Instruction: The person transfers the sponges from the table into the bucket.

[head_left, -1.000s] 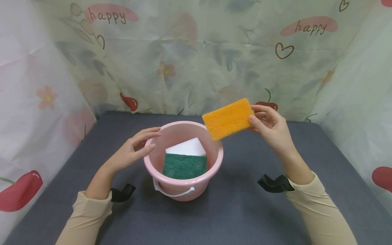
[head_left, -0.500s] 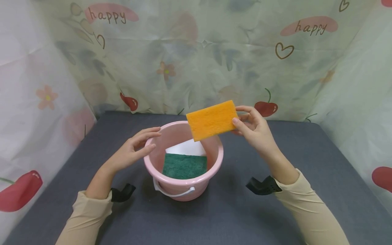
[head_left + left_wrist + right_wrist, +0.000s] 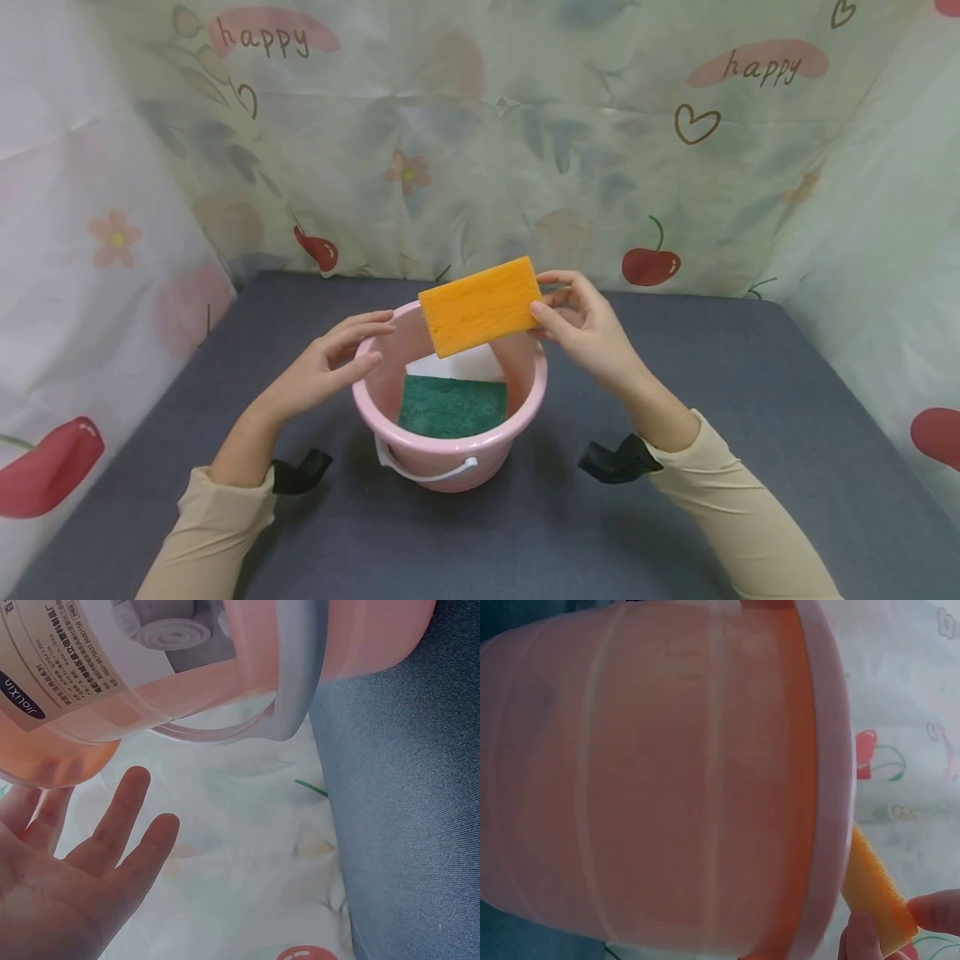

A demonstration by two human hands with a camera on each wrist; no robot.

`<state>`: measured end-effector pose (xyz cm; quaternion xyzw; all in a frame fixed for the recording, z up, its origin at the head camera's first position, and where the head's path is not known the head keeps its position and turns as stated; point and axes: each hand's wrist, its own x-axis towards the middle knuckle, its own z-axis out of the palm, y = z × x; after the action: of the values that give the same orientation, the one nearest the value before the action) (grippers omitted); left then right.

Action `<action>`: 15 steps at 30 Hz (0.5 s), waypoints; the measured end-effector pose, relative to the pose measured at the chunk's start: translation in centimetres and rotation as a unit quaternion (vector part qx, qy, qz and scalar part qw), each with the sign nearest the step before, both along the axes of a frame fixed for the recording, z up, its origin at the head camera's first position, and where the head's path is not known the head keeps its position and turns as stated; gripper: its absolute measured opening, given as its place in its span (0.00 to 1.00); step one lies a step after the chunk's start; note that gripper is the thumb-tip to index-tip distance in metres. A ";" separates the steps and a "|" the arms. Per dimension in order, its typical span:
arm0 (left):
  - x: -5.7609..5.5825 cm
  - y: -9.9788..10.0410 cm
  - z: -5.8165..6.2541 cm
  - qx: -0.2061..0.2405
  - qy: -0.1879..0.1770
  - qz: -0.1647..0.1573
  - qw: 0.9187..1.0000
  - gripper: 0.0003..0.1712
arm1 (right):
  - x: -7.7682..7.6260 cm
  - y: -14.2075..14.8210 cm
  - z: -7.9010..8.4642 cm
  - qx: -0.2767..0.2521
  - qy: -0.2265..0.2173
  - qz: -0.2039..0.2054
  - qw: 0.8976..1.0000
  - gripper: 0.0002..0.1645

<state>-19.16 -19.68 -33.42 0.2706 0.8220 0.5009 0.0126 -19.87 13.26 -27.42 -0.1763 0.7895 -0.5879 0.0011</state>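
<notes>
In the head view my right hand (image 3: pixel 596 337) pinches an orange sponge (image 3: pixel 480 307) by its right end, thumb in front. The sponge is tilted and hangs over the far part of a pink bucket (image 3: pixel 517 425). In the right wrist view the thumb and a fingertip hold the orange sponge (image 3: pixel 877 892) beyond the bucket's rim. My left hand (image 3: pixel 322 367) rests at the bucket's left rim with its fingers extended. Inside the bucket lies a dark green scouring pad (image 3: pixel 452 408). Behind it is a white block (image 3: pixel 453 364), partly hidden by the pad and the orange sponge.
The bucket stands on a dark grey table (image 3: pixel 555 533), its white handle (image 3: pixel 431 477) hanging at the front. A printed curtain (image 3: pixel 510 167) closes off the back and sides. A label (image 3: pixel 56 656) is on the bucket's wall. Black straps (image 3: pixel 618 460) sit near both wrists.
My right hand has moved left with the orange sponge, from beyond the bucket's right rim to over its far part, and slightly lower at the end. My left hand has stayed put.
</notes>
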 end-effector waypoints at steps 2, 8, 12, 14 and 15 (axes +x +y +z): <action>0.0 0.0 0.0 0.000 0.000 0.000 1.000 0.23 | 0.0 -0.4 -0.2 0.005 0.000 -0.001 1.000 0.25; 0.0 0.0 0.0 0.000 0.002 -0.001 1.000 0.23 | 0.0 -1.0 -0.5 0.007 -0.006 0.004 1.000 0.27; 0.0 0.1 0.1 0.000 -0.001 -0.001 1.000 0.24 | 0.1 -1.5 -0.4 0.012 -0.002 0.015 1.000 0.29; 0.0 0.1 0.2 0.002 -0.005 -0.003 1.000 0.24 | 0.2 -1.7 -0.3 0.012 0.002 0.022 1.000 0.29; 0.0 0.1 0.2 0.003 -0.006 -0.003 1.000 0.24 | 0.2 -1.9 -0.3 0.011 0.003 0.024 1.000 0.29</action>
<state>-19.18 -19.58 -33.23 0.2706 0.8194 0.5050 0.0183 -19.71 11.37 -27.73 -0.1972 0.7913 -0.5785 0.0152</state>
